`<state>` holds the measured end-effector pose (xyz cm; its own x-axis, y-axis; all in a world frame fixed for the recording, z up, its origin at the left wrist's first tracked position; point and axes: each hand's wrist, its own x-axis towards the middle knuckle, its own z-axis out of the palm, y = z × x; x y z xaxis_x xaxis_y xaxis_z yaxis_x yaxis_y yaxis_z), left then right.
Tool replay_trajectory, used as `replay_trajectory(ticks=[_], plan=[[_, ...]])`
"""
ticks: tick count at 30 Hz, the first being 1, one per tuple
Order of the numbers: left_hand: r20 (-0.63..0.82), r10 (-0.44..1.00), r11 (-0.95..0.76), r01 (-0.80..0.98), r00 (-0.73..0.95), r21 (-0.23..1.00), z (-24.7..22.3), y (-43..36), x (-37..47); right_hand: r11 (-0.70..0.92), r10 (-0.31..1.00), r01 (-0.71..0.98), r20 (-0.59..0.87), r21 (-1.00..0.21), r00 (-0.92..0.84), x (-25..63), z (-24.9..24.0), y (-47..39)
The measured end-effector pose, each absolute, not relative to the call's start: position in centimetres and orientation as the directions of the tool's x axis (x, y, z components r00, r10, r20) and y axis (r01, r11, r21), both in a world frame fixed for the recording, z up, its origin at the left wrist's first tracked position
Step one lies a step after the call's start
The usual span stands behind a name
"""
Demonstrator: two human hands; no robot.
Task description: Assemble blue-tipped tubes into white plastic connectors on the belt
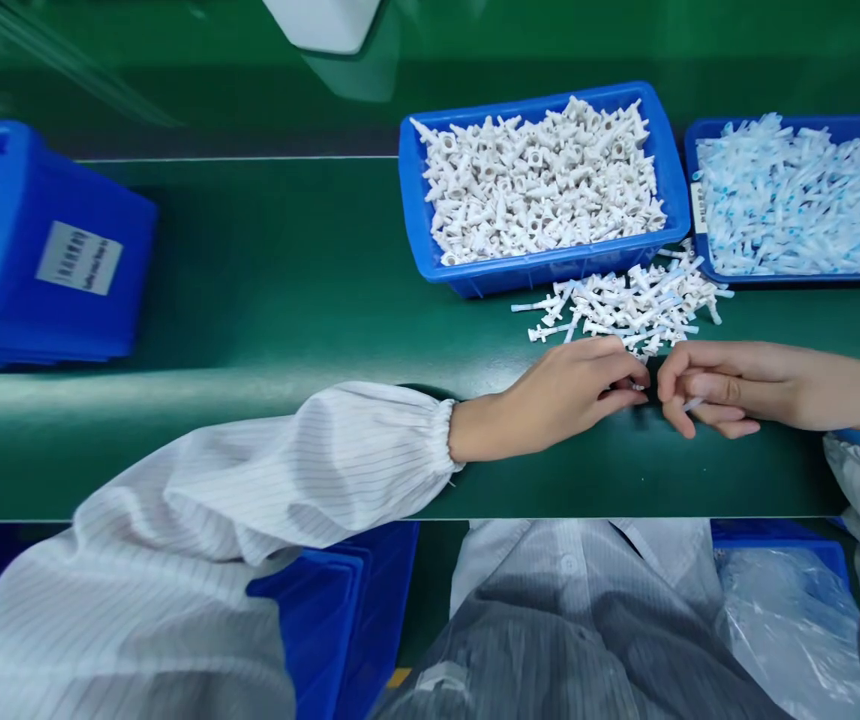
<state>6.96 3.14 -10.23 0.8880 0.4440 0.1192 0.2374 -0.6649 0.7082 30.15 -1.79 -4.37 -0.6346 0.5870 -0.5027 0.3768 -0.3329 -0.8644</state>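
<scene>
head camera: the left hand (557, 395) pinches a small white part (638, 387) and the right hand (764, 385) holds a pale slim piece (692, 404), near the loose pile (640, 305) on the smooth green surface (250, 290); light fingertip grips that leave the ends exposed probably suit such slim, rigid-looking plastic.

- i count two hands right of centre: left hand (557, 400), right hand (745, 388)
- two small pieces in them: white piece (638, 387), pale piece (692, 404)
- two filled blue bins (550, 268), upper right
- one loose pile (644, 305) beneath
- two barcode labels (79, 258)
</scene>
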Motion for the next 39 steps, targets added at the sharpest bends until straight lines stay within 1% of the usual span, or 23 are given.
replay_trajectory(ticks=[3, 9, 11, 14, 17, 22, 25, 31, 36, 39], plan=[[0.085, 0.459, -0.631, 0.257, 0.884, 0.732, -10.2, 3.2, 7.2, -0.396, 0.629, 0.271, -0.474, -0.877, -0.616, 30.1, -5.5, -2.1], [0.062, 0.478, -0.597, 0.272, 0.876, 0.755, -9.8, 3.4, 7.6, -0.428, 0.752, 0.183, -0.461, -0.885, -0.472, 29.8, -6.2, -2.5], [0.049, 0.48, -0.582, 0.276, 0.876, 0.765, -9.7, 3.4, 7.7, -0.442, 0.781, 0.175, -0.474, -0.88, -0.406, 29.6, -6.1, -2.6], [0.032, 0.482, -0.558, 0.279, 0.876, 0.781, -9.7, 3.4, 7.7, -0.481, 0.794, 0.206, -0.523, -0.852, -0.309, 29.5, -6.2, -2.6], [0.039, 0.478, -0.553, 0.266, 0.877, 0.79, -9.8, 3.4, 7.7, -0.506, 0.797, 0.206, -0.545, -0.838, -0.259, 29.2, -6.2, -2.7], [0.061, 0.474, -0.553, 0.243, 0.879, 0.797, -9.9, 3.4, 7.7, -0.455, 0.846, 0.055, -0.451, -0.889, -0.284, 28.7, -6.4, -2.7], [0.051, 0.476, -0.543, 0.248, 0.878, 0.802, -9.8, 3.5, 7.7, -0.46, 0.85, -0.001, -0.44, -0.888, -0.291, 28.7, -6.7, -2.7], [0.049, 0.471, -0.571, 0.263, 0.881, 0.778, -9.7, 3.5, 7.5, -0.483, 0.813, -0.062, -0.421, -0.874, -0.403, 29.2, -7.1, -2.8], [0.076, 0.468, -0.581, 0.242, 0.881, 0.777, -9.6, 3.5, 7.4, -0.419, 0.82, -0.095, -0.331, -0.903, -0.468, 29.1, -7.0, -2.9], [0.088, 0.457, -0.581, 0.222, 0.885, 0.783, -9.5, 3.5, 7.2, -0.4, 0.823, -0.089, -0.315, -0.912, -0.473, 29.0, -6.8, -2.9]])
